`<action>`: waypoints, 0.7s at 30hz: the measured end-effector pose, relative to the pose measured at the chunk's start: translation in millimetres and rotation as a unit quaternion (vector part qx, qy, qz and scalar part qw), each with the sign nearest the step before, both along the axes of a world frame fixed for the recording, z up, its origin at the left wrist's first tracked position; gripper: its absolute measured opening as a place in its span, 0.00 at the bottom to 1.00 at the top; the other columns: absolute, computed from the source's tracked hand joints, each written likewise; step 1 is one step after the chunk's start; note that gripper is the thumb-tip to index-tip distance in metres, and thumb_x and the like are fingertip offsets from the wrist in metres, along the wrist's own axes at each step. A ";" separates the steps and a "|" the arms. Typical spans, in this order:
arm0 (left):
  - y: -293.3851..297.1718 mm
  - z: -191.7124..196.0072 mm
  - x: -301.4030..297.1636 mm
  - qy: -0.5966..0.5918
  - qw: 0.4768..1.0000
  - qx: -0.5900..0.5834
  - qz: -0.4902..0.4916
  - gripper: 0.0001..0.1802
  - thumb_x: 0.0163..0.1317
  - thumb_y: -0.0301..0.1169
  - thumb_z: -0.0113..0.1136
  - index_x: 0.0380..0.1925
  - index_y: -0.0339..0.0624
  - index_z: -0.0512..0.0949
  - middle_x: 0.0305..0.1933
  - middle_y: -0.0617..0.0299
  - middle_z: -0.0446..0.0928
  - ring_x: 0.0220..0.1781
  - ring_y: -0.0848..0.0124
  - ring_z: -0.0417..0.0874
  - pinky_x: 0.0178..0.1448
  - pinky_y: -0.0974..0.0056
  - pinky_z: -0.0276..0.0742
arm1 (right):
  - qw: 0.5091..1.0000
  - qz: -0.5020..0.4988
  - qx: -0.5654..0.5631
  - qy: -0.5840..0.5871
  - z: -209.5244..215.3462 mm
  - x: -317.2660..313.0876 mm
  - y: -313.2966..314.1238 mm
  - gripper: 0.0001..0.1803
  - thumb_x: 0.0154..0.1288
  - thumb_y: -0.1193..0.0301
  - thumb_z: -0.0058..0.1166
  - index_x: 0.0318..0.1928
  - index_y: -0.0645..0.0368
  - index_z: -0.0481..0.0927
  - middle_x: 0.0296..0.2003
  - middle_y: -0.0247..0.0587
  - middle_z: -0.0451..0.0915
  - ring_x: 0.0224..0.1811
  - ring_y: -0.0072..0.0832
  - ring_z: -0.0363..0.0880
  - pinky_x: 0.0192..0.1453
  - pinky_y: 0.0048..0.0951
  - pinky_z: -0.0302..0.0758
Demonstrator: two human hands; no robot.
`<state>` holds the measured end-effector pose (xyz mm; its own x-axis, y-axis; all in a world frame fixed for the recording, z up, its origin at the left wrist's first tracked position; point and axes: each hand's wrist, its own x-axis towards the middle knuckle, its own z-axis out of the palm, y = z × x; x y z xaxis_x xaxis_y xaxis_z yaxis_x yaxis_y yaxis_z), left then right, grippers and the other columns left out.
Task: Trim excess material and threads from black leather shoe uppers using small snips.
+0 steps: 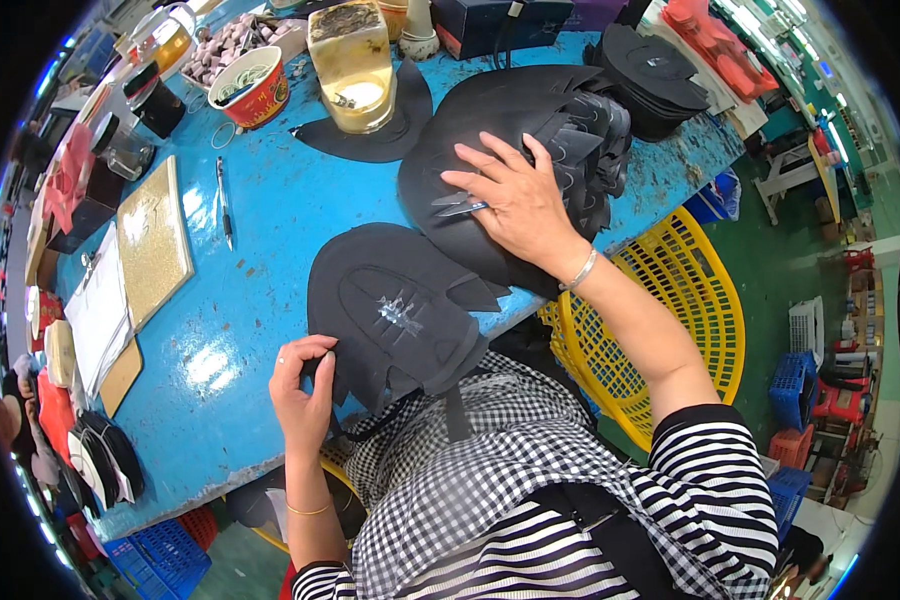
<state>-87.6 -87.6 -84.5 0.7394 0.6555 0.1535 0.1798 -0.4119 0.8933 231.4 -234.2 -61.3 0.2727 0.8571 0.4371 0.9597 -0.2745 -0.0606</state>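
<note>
A black shoe upper panel (380, 265) with notched ends and a shiny pale patch lies at the table's front edge, partly over my lap. My left hand (305, 385) pinches its left edge between thumb and fingers. My right hand (520, 205) rests on a large pile of similar black panels (445, 140), fingers spread over the top one. Tucked under that hand is a slim metal-tipped tool (458, 210); its exact kind is unclear, and my right thumb is mostly hidden. The pile's right side shows many layered, cut ends.
A yellowish block-shaped holder (355, 75) stands on another black piece behind. Further left are a red-and-white tub (253, 90), a pen (224, 205) and a gold board (156, 240). More black pieces (650, 75) are stacked back right. A yellow basket (718, 260) stands beside the table.
</note>
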 end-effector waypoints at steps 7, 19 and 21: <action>-1.4 4.2 4.1 0.024 1.000 -0.013 0.008 0.02 0.64 0.22 0.58 0.33 0.35 0.75 0.43 0.57 0.81 0.46 0.69 0.79 0.55 0.65 0.71 | 1.000 0.014 -0.005 -0.003 5.1 27.4 -11.4 0.21 0.56 0.68 0.62 0.52 0.41 0.82 0.59 0.30 0.78 0.68 0.35 0.68 0.72 0.53 0.55; 2.5 -0.2 0.6 0.010 1.000 -0.001 0.005 0.01 0.63 0.21 0.59 0.33 0.34 0.77 0.42 0.58 0.81 0.46 0.70 0.79 0.53 0.67 0.71 | 1.000 0.012 0.024 -0.008 -5.4 61.5 -0.7 0.16 0.60 0.67 0.59 0.50 0.41 0.84 0.59 0.28 0.79 0.68 0.32 0.68 0.73 0.51 0.54; 8.3 -7.3 -6.1 0.008 1.000 0.004 -0.011 0.03 0.65 0.21 0.59 0.36 0.33 0.80 0.38 0.60 0.81 0.42 0.73 0.79 0.49 0.70 0.72 | 0.999 0.022 0.020 -0.012 -6.5 62.0 -1.5 0.17 0.60 0.68 0.59 0.50 0.40 0.84 0.59 0.28 0.78 0.69 0.32 0.68 0.73 0.52 0.53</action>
<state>-93.7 -79.3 -91.7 0.7565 0.6372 0.1474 0.1837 -0.4232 0.8872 293.5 -235.7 -67.7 0.2247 0.8492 0.4779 0.9720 -0.2300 -0.0483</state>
